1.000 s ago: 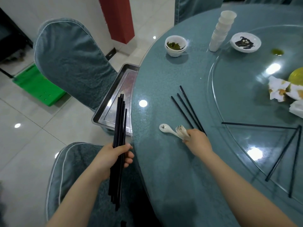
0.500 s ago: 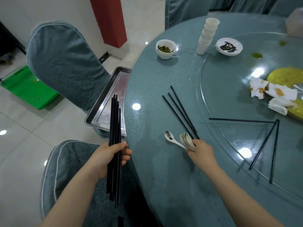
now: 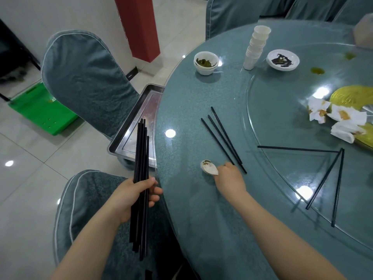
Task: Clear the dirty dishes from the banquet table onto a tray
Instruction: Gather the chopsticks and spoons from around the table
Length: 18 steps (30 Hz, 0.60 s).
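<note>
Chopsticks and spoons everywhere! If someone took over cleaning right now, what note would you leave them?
Left hand: grips a bundle of black chopsticks, held beside the table edge.
Right hand: holds stacked white spoons low over the table.
Tray: metal, on a chair by the table edge; nothing visible in the part that shows.
Done: some chopsticks and spoons gathered, none in the tray yet.
Left: three loose chopsticks by the right hand, three more on the glass turntable, bowls, cup stack, sauce dish, used napkins.
</note>
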### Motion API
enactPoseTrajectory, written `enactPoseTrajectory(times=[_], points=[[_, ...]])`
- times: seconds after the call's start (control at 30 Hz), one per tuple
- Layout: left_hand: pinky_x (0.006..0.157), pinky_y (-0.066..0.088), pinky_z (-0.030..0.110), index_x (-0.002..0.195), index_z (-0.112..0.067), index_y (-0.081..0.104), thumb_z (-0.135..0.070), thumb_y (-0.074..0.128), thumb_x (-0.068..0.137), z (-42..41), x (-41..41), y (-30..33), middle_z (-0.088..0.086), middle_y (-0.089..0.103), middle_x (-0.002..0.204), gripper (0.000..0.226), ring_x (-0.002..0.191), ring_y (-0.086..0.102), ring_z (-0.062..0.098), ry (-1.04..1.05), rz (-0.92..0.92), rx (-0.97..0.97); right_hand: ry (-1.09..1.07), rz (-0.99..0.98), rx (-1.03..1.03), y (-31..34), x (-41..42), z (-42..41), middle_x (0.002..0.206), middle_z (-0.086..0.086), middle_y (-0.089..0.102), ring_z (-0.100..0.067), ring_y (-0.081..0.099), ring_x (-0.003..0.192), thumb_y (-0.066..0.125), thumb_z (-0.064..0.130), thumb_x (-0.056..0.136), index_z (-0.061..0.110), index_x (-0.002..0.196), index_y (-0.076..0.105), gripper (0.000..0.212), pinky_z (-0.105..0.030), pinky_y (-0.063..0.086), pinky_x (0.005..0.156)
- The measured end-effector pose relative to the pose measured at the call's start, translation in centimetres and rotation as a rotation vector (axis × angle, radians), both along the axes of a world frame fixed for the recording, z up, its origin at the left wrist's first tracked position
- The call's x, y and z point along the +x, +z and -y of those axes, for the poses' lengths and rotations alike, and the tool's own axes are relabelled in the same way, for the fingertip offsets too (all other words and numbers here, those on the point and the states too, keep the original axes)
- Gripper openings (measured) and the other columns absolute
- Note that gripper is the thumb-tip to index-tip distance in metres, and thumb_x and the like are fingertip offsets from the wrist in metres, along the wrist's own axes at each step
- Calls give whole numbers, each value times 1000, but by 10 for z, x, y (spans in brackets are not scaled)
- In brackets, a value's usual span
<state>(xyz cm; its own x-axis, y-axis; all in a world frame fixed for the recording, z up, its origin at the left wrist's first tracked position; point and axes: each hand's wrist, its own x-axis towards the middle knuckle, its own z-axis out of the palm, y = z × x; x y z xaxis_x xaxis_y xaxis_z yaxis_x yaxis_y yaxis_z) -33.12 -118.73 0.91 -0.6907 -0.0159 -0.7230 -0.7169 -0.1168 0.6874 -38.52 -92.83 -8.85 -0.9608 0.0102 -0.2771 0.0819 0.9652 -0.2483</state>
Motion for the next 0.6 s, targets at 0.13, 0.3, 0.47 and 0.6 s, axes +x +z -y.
enactPoseTrajectory(times=[0.13,0.3,0.47,0.6], points=[[45,50,23,90,-2,59,-15,56,93,-7,-1,1,10,68,67,14,51,61,14,-15,-10,-3,26,7,20,-2,6,-8,101,-11,57,-27,55,91,54,11,91,5,95,63,11,-32,40,68],[44,50,22,91,-2,57,-13,56,93,-26,-9,2,10,66,65,11,49,59,15,-72,-19,9,18,8,92,2,15,-22,96,-8,57,-26,56,89,50,-4,84,6,91,63,18,-29,34,62],[43,48,23,89,-3,56,-13,57,92,-49,-18,0,10,66,63,10,48,59,16,-126,-22,20,24,29,157,5,29,-49,92,-6,54,-25,56,88,53,5,87,10,89,64,12,-29,34,60],[44,49,24,88,-3,58,-14,58,92,-62,-20,-3,11,67,65,12,50,60,17,-181,-15,17,-1,44,85,5,32,-60,96,-7,57,-26,58,87,53,11,90,7,90,65,12,-29,39,62]])
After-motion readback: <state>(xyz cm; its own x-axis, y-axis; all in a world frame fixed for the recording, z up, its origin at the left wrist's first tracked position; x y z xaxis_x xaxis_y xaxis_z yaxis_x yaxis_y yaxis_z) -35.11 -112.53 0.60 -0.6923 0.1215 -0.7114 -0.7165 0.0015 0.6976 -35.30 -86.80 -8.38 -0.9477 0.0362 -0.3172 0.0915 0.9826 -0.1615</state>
